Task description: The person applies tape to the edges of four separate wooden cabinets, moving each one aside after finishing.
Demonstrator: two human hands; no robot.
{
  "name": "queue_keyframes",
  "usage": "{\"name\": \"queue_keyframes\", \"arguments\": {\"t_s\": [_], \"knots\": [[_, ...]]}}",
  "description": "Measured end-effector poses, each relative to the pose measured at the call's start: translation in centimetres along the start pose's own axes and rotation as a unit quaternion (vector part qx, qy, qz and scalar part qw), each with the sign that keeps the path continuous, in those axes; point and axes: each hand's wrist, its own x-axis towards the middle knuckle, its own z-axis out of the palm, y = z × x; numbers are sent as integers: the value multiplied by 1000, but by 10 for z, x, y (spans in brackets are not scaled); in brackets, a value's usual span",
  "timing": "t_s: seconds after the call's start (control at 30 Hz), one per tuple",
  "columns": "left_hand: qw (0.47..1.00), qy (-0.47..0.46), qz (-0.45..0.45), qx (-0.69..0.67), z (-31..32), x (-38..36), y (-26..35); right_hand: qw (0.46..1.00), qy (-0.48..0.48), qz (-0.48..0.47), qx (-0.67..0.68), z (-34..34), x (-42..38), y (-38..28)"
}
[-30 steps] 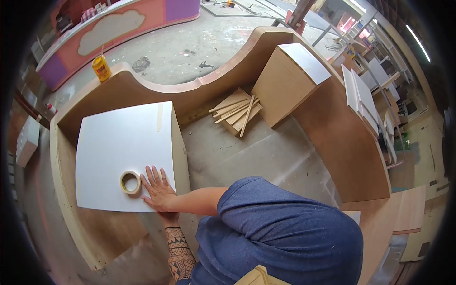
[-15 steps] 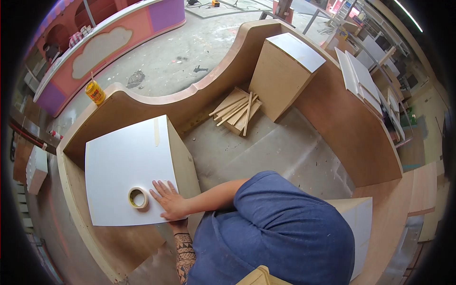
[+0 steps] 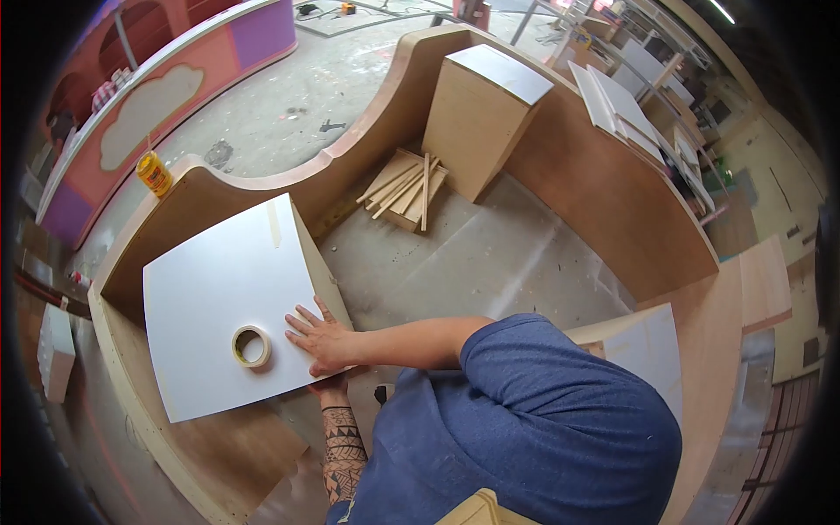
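Observation:
A white curved-edged panel [image 3: 206, 297] covers the top of a wooden box [image 3: 325, 276] at the left. My right hand [image 3: 322, 341] lies on the panel near its right edge, with fingers spread. Just left of it, a roll of masking tape [image 3: 265, 352] rests on the panel. My left hand [image 3: 330, 387] is at the panel's lower edge, below my right hand; its fingers are hidden beneath the edge. A strip of tape [image 3: 274, 226] is stuck near the panel's top corner.
A curved wooden wall [image 3: 385, 114] surrounds the work area. Wood strips [image 3: 402, 188] lie near a tall box [image 3: 472, 122] with a white top. A yellow jar [image 3: 154, 175] stands on the wall's rim. Another white-topped piece [image 3: 643, 354] is at the right.
The camera view has shifted. My right hand has moved slightly away from the tape roll, and its fingers are spread wider. My left hand remains at the lower edge.

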Motion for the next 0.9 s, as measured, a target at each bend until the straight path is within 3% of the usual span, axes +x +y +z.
{"name": "queue_keyframes", "arguments": {"t_s": [0.07,0.1,0.17,0.3,0.4,0.5,0.6,0.67,0.7,0.77,0.8,0.83,0.87,0.9], "knots": [[997,-12,-14,-69,-29,21,3,1000,2,12,-4,0,0,-3],[998,-14,-21,-61,-29,21,2,1000,4,13,-8,1,1,-4],[998,65,24,3,-5,9,-1,1000,13,22,-8,4,-2,-2],[998,42,2,56,3,7,-1,997,71,8,17,26,-16,9],[996,28,-3,89,-1,8,2,994,107,-16,26,35,-39,33],[994,30,9,106,-7,8,7,986,153,19,59,47,-70,84],[992,33,32,117,-8,11,11,970,187,118,105,62,-122,164],[997,60,35,30,-24,-4,14,957,166,188,143,61,-181,218],[986,153,44,41,29,-31,-6,939,205,229,154,92,-208,250],[985,142,91,21,-14,-24,4,893,114,364,239,116,-276,302],[981,164,108,11,-8,-35,-1,843,2,457,285,114,-305,325],[949,276,151,34,23,-46,-14,812,-3,516,274,154,-343,349],[923,322,206,37,-17,-42,-5,851,-50,456,254,192,-395,381],[886,368,252,126,-28,-45,-5,805,-47,530,261,238,-429,408]]}}
